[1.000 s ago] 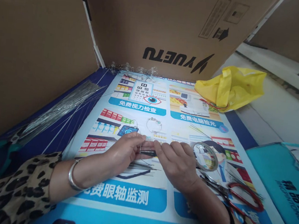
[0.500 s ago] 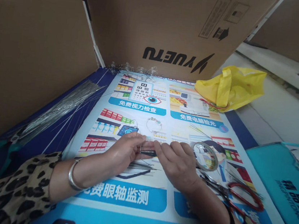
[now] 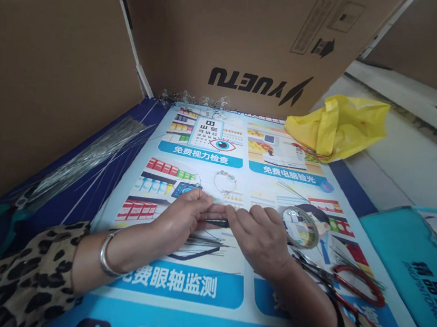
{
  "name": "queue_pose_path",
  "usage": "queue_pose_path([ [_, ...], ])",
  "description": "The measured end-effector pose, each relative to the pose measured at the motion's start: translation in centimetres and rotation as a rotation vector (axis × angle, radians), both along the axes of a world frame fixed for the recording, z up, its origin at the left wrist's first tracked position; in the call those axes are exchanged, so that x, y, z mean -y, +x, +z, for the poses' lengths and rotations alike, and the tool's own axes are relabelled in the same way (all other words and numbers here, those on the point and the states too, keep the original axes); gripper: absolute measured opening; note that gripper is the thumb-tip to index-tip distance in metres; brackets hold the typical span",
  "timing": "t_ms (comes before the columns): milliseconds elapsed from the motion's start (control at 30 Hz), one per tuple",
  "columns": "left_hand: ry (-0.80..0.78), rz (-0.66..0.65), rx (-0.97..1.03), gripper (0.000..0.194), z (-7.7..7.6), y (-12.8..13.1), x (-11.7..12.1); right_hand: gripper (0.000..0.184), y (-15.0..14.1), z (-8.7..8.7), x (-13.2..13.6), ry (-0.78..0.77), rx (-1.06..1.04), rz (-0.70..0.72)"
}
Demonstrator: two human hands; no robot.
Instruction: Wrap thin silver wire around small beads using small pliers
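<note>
My left hand [image 3: 186, 212] is closed in a pinch on a thin wire [image 3: 206, 216], which is hard to make out. Facing it, my right hand [image 3: 259, 237] is wrapped round a slim dark tool [image 3: 217, 223]. Only the tool's narrow end shows, reaching left to the wire and my left fingers; its handle is hidden in the palm. Just beyond the fingertips lies a beaded wire ring [image 3: 224, 182]. Loose cut wires [image 3: 203, 242] rest on the printed sheet [image 3: 235, 250] under my hands.
Right of my right hand are a roll of tape [image 3: 301, 228] and red-handled scissors [image 3: 358, 287]. A wire bundle [image 3: 87, 158] lies left. Wire pieces [image 3: 194, 101] sit by the cardboard box [image 3: 234, 38]. A yellow bag [image 3: 336, 127] and a teal bag [image 3: 409, 261] lie right.
The wire at my left fingertips stood upright before and now shows less, close to the tool. The tool's tip has shifted very slightly; both hands hold nearly the same place.
</note>
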State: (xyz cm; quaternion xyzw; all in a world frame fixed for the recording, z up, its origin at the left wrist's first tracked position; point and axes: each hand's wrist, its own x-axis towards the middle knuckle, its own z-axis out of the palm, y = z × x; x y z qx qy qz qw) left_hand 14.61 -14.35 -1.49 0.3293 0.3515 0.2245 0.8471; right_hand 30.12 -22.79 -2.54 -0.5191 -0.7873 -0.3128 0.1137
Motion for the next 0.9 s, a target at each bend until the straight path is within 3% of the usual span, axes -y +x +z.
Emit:
queue_pose_path([
  [133,0.118,-0.023,-0.035,0.020,-0.2,-0.1,-0.1,0.014,0.0,-0.1,0.0,-0.004,-0.007,-0.024],
  [400,0.328,-0.072,0.085,0.019,-0.6,-0.1,-0.5,0.013,-0.2,-1.0,-0.1,-0.126,-0.120,-0.145],
  [700,0.708,-0.217,-0.064,0.012,0.0,-0.8,-1.3,0.011,-0.1,-0.4,-0.1,-0.416,-0.294,-0.273],
  [900,0.990,-0.335,-0.150,0.010,0.2,-1.4,-1.1,0.010,-0.1,-0.2,-0.1,-0.450,-0.300,-0.293],
])
